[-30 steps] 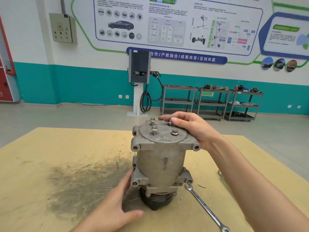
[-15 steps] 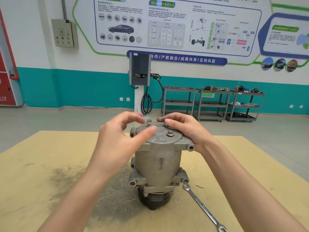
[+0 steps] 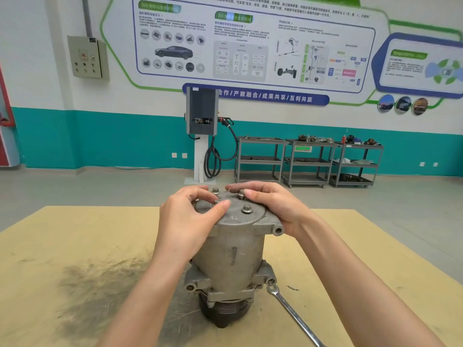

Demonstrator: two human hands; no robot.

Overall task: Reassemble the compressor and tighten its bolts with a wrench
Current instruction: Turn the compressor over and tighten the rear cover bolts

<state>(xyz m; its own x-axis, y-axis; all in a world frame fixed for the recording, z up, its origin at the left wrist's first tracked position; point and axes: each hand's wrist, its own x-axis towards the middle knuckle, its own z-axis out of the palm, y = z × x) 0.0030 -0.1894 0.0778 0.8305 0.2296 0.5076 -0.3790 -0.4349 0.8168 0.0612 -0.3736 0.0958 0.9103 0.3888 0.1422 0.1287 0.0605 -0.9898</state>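
A wrench lies flat on the yellow counter, its head just beside the foot of the compressor, which stands upright at the counter's middle on its dark pulley. On the top cover, the left hand pinches a bolt between thumb and fingers; the right hand curls over the far edge, fingertips closed on another bolt. Beyond, grey carts line the teal wall.

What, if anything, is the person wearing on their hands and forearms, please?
Nothing shows: the left hand and the right hand are bare, without gloves, rings or a watch. Both forearms are uncovered to the bottom edge of the picture, with no sleeve in view.
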